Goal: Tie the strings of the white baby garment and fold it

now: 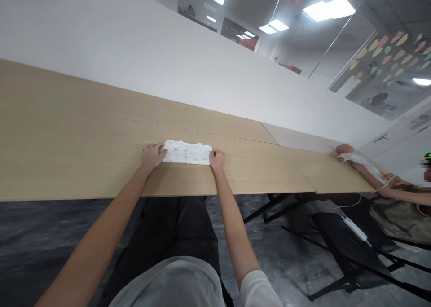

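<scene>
A white baby shirt [187, 153] with a small scattered print lies folded into a wide, low strip on the wooden table in front of me. Its upper edge dips like a neckline. My left hand [153, 155] grips the left end, thumb over the cloth and fingers bent at the corner. At the opposite end, my right hand [217, 159] is closed with curled fingers on the right edge. Between the hands the cloth lies flat against the tabletop.
The light wood tabletop [84, 150] runs along a white wall [161, 60] with glass above. At far right another person's arm [400, 192] reaches to a doll [345, 149] in white cloth, near a cable. A black folding chair [346, 239] holds a white power strip [355, 228].
</scene>
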### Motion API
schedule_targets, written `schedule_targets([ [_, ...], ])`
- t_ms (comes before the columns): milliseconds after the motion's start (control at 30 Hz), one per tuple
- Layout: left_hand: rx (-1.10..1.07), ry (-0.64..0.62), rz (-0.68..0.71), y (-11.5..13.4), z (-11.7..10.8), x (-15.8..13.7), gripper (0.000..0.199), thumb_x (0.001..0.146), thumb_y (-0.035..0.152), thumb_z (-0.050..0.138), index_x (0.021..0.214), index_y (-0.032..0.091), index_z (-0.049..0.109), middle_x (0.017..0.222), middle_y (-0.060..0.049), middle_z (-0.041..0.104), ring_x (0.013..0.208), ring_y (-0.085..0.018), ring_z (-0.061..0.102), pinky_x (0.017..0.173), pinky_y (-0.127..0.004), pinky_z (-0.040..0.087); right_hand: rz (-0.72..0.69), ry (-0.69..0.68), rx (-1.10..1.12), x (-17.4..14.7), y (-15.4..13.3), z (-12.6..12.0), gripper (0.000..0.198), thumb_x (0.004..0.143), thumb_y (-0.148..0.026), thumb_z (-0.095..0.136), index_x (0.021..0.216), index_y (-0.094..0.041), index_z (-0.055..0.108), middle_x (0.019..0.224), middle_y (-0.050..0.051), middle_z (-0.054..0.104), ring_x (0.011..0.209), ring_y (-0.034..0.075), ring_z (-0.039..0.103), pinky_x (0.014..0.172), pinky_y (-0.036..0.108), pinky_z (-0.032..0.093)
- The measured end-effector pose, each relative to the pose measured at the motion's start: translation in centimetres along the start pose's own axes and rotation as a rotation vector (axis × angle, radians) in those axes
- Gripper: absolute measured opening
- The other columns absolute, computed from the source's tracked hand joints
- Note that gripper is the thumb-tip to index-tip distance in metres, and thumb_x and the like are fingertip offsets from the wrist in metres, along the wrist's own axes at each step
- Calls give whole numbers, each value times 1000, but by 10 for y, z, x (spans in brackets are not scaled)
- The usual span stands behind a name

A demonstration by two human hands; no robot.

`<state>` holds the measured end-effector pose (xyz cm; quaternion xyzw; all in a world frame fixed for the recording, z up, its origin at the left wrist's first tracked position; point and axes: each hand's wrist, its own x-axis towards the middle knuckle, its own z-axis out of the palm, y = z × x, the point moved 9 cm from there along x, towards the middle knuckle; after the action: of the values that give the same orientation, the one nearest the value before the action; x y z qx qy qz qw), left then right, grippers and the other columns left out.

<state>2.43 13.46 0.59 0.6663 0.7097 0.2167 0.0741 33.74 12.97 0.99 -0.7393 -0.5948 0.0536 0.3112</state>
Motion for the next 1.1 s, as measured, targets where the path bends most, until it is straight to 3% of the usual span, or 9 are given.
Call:
schedule_targets([
  [267,-122,70,-24,-2,-4,9,53,91,40,46,136,17,62,138,-18,63,127,-35,56,107,-48,43,67,-12,68,3,0,-6,33,98,-20,48,120,-10,71,120,15,73,114,24,66,98,29,46],
  [400,-140,98,-13,9,-12,27,54,91,39,45,136,16,63,140,-19,62,129,-35,55,107,-47,43,33,-71,51,18,-20,-8,41,101,-21,44,137,-9,58,133,18,67,124,25,62,102,30,45],
  [500,-102,30,31,25,-9,38,56,92,38,42,140,16,61,146,-18,58,133,-35,52,109,-49,40,-20,-164,-6,30,-37,1,41,103,-21,39,140,-12,54,131,19,68,122,26,64,100,34,46],
  [633,-37,-117,93,38,6,40,54,91,37,41,134,16,66,145,-17,60,135,-35,52,110,-50,39,-87,-307,-119,34,-45,22,35,101,-20,42,128,-16,64,123,17,72,112,25,68,97,36,48],
  [767,0,-108,141,35,6,36,47,85,40,49,117,17,74,134,-16,68,129,-33,58,107,-42,42,-124,-273,-134,34,-40,23,26,93,-20,58,115,-18,72,120,13,75,108,21,69,92,29,49],
  [933,-156,-15,264,34,-17,34,41,80,46,54,101,17,74,119,-15,73,115,-31,64,102,-37,46,-135,-291,-79,30,-31,4,18,85,-15,62,95,-16,78,103,10,79,88,17,69,79,24,49],
  [1100,-326,-3,317,49,-53,30,44,79,56,56,95,19,72,100,-9,75,93,-27,66,85,-35,50,-320,-369,1,25,-46,-19,28,82,-6,54,88,-15,79,98,9,79,84,18,67,79,25,48],
])
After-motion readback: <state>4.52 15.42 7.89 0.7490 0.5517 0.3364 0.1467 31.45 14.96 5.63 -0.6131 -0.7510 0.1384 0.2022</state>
